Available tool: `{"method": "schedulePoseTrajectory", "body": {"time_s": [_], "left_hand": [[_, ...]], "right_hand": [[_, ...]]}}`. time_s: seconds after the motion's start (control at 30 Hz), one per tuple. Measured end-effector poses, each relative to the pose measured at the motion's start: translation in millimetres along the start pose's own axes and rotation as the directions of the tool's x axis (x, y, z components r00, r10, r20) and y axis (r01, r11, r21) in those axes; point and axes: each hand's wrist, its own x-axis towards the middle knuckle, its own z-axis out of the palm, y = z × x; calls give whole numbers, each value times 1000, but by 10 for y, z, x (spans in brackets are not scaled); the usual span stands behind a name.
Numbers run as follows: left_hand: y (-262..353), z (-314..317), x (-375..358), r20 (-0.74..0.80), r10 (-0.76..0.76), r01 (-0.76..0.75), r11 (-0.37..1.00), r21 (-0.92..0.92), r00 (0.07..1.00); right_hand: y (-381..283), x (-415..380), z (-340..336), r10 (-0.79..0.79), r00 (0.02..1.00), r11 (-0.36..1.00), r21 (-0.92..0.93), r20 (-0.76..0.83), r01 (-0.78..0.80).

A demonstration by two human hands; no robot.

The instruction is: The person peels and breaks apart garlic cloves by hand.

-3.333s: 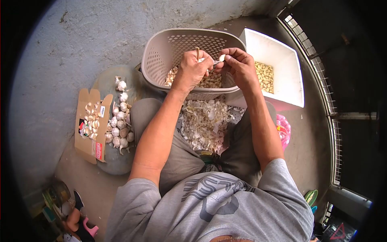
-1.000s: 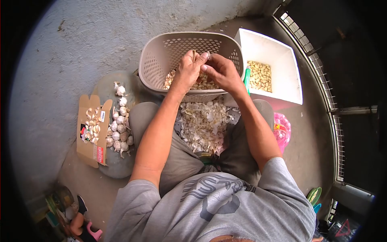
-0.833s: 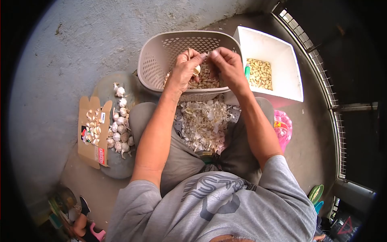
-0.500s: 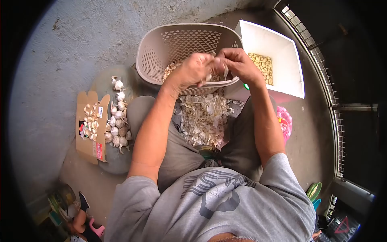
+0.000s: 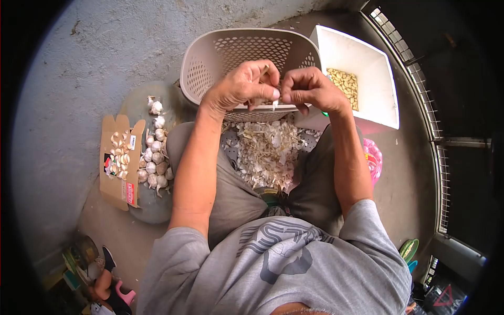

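Observation:
Above the near rim of a beige perforated basket (image 5: 197,63), my left hand (image 5: 239,86) pinches a small white piece of garlic (image 5: 275,105) that sticks out below the thumb. Whether it is a clove or skin is hard to see. My right hand (image 5: 315,90) is close beside it, thumb and forefinger pressed together; anything between them is too small to make out. The fingers of the two hands almost meet. Garlic skins (image 5: 268,149) lie heaped between my knees. Most of the basket's contents are hidden behind my hands.
Right of the basket stands a white box (image 5: 375,86) holding peeled cloves (image 5: 345,86). At left, several garlic bulbs (image 5: 153,157) and a cardboard piece (image 5: 110,191) with cloves (image 5: 121,155) rest on a round grey surface. A pink bag (image 5: 371,160) lies beside my right leg. Another person's leg (image 5: 103,283) shows at lower left.
My hands were together and blurred with motion; now they are slightly apart, the left a little further left. The white piece shows clearly below the left thumb.

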Motion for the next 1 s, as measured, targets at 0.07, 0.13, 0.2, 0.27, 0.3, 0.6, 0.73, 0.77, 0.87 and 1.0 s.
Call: {"method": "schedulePoseTrajectory", "body": {"time_s": [0.07,0.13,0.2,0.27,0.3,0.6,0.73,0.77,0.87,1.0], "left_hand": [[-58,-45,16,-136,10,1,996,84,991],[-181,-29,78,-211,10,11,995,99,977],[-148,26,70,-220,-51,73,993,92,974],[-246,-29,125,-195,8,4,998,62,981],[-276,-39,156,-181,39,-31,999,45,983],[-211,123,140,-345,123,-114,992,47,930],[-294,191,194,-484,57,-110,991,-81,873],[-298,225,184,-516,21,-99,987,-123,856],[-415,330,317,-642,239,-270,962,52,729],[-419,217,257,-595,-32,-151,955,-256,803]], "right_hand": [[98,44,26,-10,977,992,-124,-215,-17],[85,77,212,-8,972,993,-120,-235,-21],[153,190,399,-199,940,961,-244,-277,132],[165,197,378,-151,958,968,-232,-245,93],[125,196,370,-126,965,971,-228,-229,72],[29,168,465,-295,908,831,-548,-296,91],[190,284,473,-379,815,863,-486,-439,139],[223,286,459,-340,810,897,-423,-477,127],[226,361,530,-408,763,870,-467,-501,159],[247,388,526,-442,792,795,-592,-421,129]]}}
